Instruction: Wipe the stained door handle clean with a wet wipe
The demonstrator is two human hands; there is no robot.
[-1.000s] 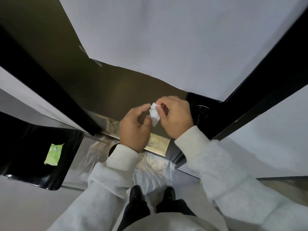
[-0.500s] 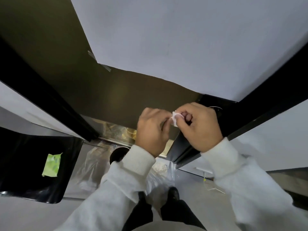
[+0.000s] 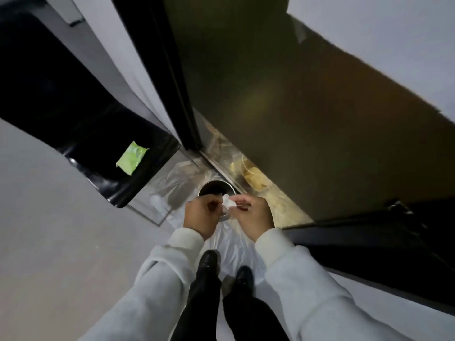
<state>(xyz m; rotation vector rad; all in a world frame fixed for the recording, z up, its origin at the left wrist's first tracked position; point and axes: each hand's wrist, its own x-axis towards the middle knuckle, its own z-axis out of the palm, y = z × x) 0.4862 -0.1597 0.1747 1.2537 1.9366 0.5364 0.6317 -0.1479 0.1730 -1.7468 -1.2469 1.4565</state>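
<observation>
A small crumpled white wet wipe (image 3: 227,203) is pinched between the fingertips of my left hand (image 3: 202,215) and my right hand (image 3: 251,215). Both hands are held low, right above a small round metal bin (image 3: 215,189) on the floor. The dark door (image 3: 307,119) stands to the right. A dark, blurred fitting that may be the door handle (image 3: 398,207) shows at its lower right edge, well away from my hands.
A green wet-wipe pack (image 3: 133,157) lies on a glossy black seat (image 3: 73,114) to the left. Clear plastic sheeting (image 3: 172,183) covers the floor around the bin. My two black shoes (image 3: 209,264) stand below my hands.
The view has swung down and left, from the door handle to the floor. My hands, with the wipe now balled up smaller, have come down over the bin.
</observation>
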